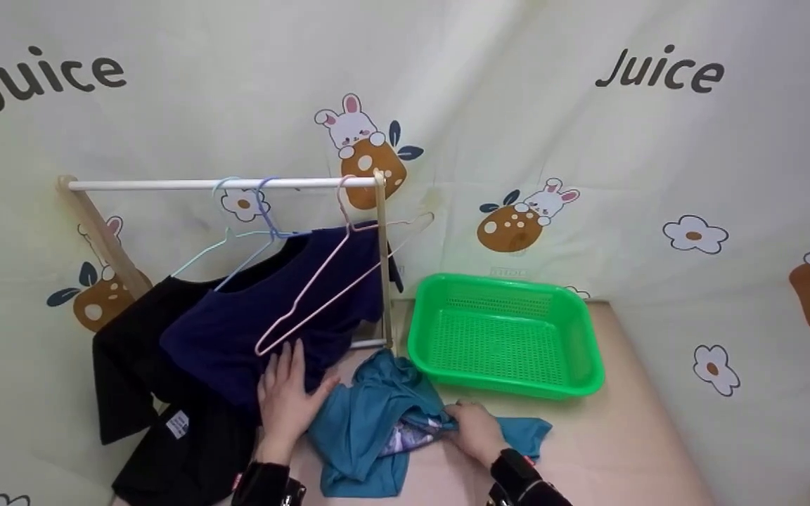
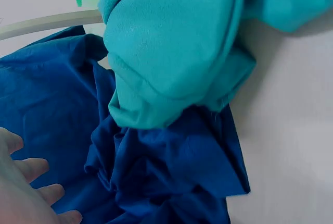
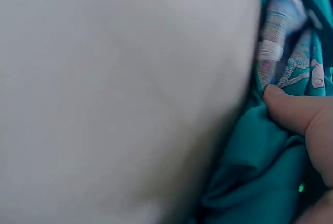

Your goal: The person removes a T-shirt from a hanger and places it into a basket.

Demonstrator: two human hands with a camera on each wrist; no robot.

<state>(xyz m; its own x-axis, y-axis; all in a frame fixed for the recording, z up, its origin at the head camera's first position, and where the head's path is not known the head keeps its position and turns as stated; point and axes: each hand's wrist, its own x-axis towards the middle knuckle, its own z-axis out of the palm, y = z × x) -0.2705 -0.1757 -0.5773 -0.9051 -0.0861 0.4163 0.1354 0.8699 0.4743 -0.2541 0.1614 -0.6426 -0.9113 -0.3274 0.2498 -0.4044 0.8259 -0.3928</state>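
Observation:
A crumpled teal shirt (image 1: 370,414) with a purple-and-white print showing in its folds lies on the table. My right hand (image 1: 477,430) pinches its cloth; the thumb presses on the fabric beside the print (image 3: 291,75) in the right wrist view. My left hand (image 1: 287,397), fingers spread, is at the navy shirt (image 1: 236,337) hanging from the rack; whether it touches the cloth I cannot tell. In the left wrist view, these fingers (image 2: 34,169) hold nothing. Just above them in the head view hangs a pink hanger (image 1: 306,299), with no garment on it.
A rack with a white rail (image 1: 166,185) stands at the left. On it a black garment (image 1: 131,351) hangs from a mint hanger (image 1: 201,254), behind the navy shirt on its blue hanger (image 1: 245,263). A green basket (image 1: 503,383) sits behind and right of the teal shirt.

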